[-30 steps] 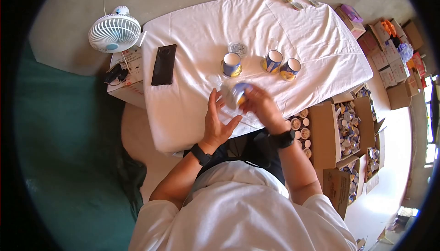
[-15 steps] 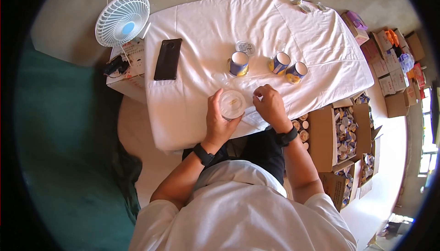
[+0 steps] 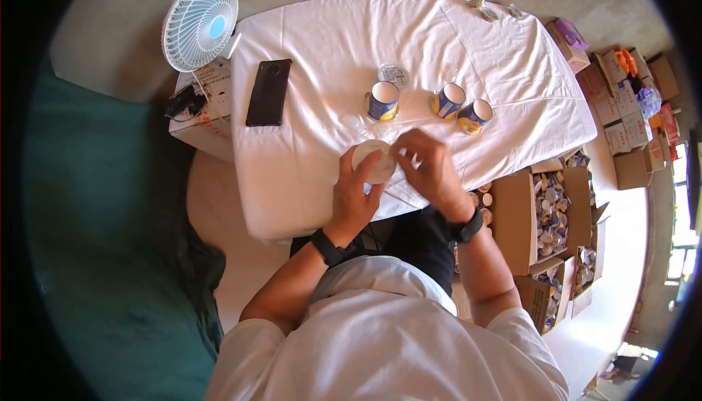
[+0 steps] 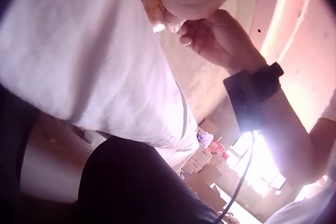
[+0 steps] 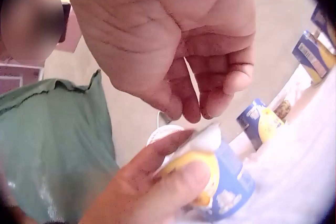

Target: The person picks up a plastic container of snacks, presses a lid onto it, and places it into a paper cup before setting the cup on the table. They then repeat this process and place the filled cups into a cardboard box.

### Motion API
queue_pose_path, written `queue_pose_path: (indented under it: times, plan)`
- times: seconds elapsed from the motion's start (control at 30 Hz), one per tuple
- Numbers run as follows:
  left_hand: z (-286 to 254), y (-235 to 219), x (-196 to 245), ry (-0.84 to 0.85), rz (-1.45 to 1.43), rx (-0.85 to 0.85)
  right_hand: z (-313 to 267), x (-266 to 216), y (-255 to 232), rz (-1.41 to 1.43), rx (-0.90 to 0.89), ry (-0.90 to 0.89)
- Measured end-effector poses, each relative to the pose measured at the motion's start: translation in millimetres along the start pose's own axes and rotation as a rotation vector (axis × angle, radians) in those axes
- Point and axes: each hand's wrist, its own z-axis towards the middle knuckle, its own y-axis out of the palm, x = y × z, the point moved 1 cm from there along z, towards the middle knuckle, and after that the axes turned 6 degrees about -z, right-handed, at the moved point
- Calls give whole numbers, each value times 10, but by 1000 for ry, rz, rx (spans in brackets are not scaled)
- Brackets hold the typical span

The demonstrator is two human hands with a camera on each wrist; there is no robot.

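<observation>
Two hands meet over the desk's near edge: the left hand (image 3: 356, 195) wraps round a small blue-and-yellow paper cup (image 5: 220, 179), held upright; the right hand (image 3: 430, 170), fingers curled, pinches at its white lid (image 3: 373, 161)

fan (image 3: 199, 24) | phone (image 3: 268, 93) | three cups (image 3: 382, 101) | boxes (image 3: 545, 211)

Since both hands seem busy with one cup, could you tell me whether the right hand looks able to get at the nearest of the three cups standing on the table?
Probably yes: the right hand sits just below the cups, with only bare white cloth between.
</observation>
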Motion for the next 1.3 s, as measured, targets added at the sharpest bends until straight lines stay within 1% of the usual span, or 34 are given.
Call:
queue_pose_path:
  times: [0.03, 0.1, 0.2, 0.27, 0.33, 0.43, 0.47, 0.57, 0.6, 0.63, 0.7, 0.73, 0.77, 0.8, 0.83, 0.93, 1.03, 1.13, 1.17, 1.3]
  plan:
    - [14, 10, -3, -5, -23, 27, 117, 147, -46, -95, 29, -34]
    - [41, 27, -7, 1, -58, 29, 394, 314, -104, -284, 110, -53]
    - [56, 35, 23, 2, -85, 4, 799, 753, 9, -409, 138, -154]
    - [60, 27, 35, -11, -83, -25, 972, 977, 118, -492, 79, -104]
    - [54, 13, 35, -37, -73, -58, 1060, 1066, 191, -599, 5, -53]
    - [53, 9, 47, -9, -29, -66, 1155, 1172, 215, -636, 1, -53]
    - [47, 15, 41, -1, -22, -66, 1141, 1202, 191, -583, 87, -81]
    - [56, 26, 10, 32, -24, -53, 971, 830, -85, -504, 340, 0]
    - [62, 26, 7, 43, -40, -43, 894, 770, -175, -345, 394, 34]
    - [60, 31, 7, 55, -57, -33, 762, 646, -262, -94, 375, 199]
    - [53, 38, 20, -12, -121, -36, 477, 525, -340, 447, 292, 393]
    - [43, 37, 27, -47, -153, -39, 326, 477, -283, 729, 234, 431]
    - [44, 33, 29, -20, -137, -36, 198, 453, -207, 1012, 171, 461]
    - [44, 27, 31, 5, -121, -33, 67, 573, -100, 1182, 66, 504]
    - [45, 20, 31, 30, -104, -28, -55, 578, 16, 1221, 111, 591]
    - [25, -6, -55, -42, -261, -51, -227, 582, 176, 1300, 57, 625]
    - [26, -18, -126, -98, -471, -43, -211, 553, 256, 1186, 47, 630]
    - [59, -25, -82, -231, -512, -18, -174, 469, 279, 977, 34, 611]
    - [67, -28, -85, -239, -519, -5, -170, 437, 282, 904, 24, 604]
    - [83, -9, -95, -292, -522, 28, -206, 338, 265, 769, 3, 556]
